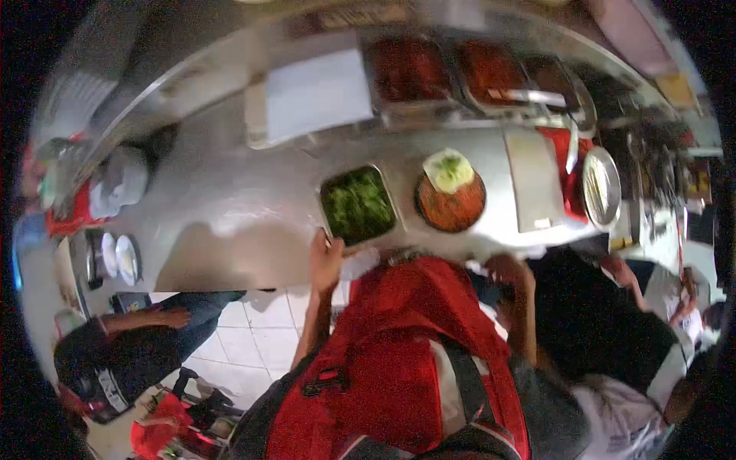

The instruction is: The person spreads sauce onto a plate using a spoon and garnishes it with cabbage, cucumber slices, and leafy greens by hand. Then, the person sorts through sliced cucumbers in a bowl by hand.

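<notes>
My left hand (326, 262) is closed at the near left corner of a square metal tray (398, 201) of leafy greens (359, 203). To the right of the tray stands a round dark dish of orange-red food (457, 208). A pale square piece with green on top (448, 170) lies over the far side of that dish. My right hand (508, 272) is at the counter's near edge, below and right of the dish. Its fingers are blurred, and I cannot make out anything in them.
Containers of red food (410, 69) and a white sheet (318, 93) line the back of the steel counter (230, 184). At the right are a pale board (534, 182) and an oval metal dish (601, 188). People stand left (130, 356) and right (606, 322).
</notes>
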The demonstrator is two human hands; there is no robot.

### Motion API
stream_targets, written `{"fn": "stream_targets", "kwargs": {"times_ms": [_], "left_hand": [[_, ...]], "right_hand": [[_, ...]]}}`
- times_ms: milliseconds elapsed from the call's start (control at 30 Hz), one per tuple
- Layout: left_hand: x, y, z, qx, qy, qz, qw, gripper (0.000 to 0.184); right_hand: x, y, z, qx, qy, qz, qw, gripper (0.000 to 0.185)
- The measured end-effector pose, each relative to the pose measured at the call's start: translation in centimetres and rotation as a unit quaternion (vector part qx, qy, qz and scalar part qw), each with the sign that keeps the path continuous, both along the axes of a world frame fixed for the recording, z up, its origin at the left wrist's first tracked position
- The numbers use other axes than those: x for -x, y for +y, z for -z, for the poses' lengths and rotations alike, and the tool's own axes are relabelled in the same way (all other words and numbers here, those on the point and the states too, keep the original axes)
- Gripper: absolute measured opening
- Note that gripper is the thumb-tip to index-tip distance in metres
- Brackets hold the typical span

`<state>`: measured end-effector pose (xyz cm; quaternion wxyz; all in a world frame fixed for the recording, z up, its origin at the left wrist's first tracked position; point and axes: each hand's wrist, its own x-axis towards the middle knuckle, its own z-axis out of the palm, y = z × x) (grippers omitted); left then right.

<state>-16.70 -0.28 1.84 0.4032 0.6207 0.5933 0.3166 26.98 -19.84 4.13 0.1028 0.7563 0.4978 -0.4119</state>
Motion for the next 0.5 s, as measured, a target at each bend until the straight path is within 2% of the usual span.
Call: {"fn": "stream_targets", "kwargs": {"times_ms": [33, 67, 100, 133, 200, 267, 300, 333, 367, 400, 433, 467, 500], "left_hand": [[-0.7, 0.2, -3.3, 0.110, -0.147, -0.059, 0.981, 0.025], [-1.1, 0.7, -7.7, 0.211, -0.295, -0.103, 0.926, 0.025], [-0.3, 1.3, -10.0, 0.245, -0.284, -0.102, 0.922, 0.027], [-0.1, 1.9, -14.3, 0.267, -0.285, -0.092, 0.916, 0.030], [3.9, 1.8, -16.7, 0.158, -0.198, -0.020, 0.967, 0.036], [4.4, 2.7, -24.4, 0.117, -0.147, -0.095, 0.977, 0.043], [3.4, 3.8, -29.2, 0.153, -0.070, -0.218, 0.961, 0.047], [9.5, 4.5, -26.2, 0.003, 0.059, -0.128, 0.990, 0.048], [6.6, 3.6, -32.1, -0.072, 0.101, -0.216, 0.968, 0.048], [13.9, 5.5, -27.6, -0.374, 0.356, -0.145, 0.844, 0.050], [18.2, 8.3, -29.3, -0.384, 0.284, -0.060, 0.877, 0.052], [22.2, 11.3, -30.9, -0.425, 0.491, -0.039, 0.759, 0.045], [22.1, 11.0, -29.8, -0.441, 0.473, -0.010, 0.763, 0.045]], "right_hand": [[6.4, 6.2, -12.2, 0.088, -0.077, 0.011, 0.993, 0.054], [5.4, 7.1, -10.4, 0.057, -0.076, -0.003, 0.995, 0.054], [4.4, 8.0, -8.6, 0.040, -0.050, 0.007, 0.998, 0.054], [3.2, 8.7, -6.9, 0.029, -0.023, 0.022, 0.999, 0.053], [1.5, 8.9, -3.9, 0.026, 0.032, 0.059, 0.997, 0.053], [0.1, 7.6, -0.9, 0.039, 0.088, 0.107, 0.990, 0.052], [-0.4, 6.1, 0.8, 0.050, 0.116, 0.137, 0.982, 0.051], [-1.0, 4.6, 2.2, 0.062, 0.143, 0.173, 0.973, 0.051], [-1.7, 2.7, 3.1, 0.078, 0.170, 0.217, 0.958, 0.051], [-1.6, -0.6, 4.1, 0.091, 0.196, 0.266, 0.939, 0.050], [2.9, -5.9, 5.5, 0.102, 0.221, 0.319, 0.916, 0.050], [7.7, -9.7, 6.5, 0.102, 0.245, 0.372, 0.889, 0.050], [7.8, -11.1, 7.6, 0.098, 0.271, 0.424, 0.859, 0.050]]}}
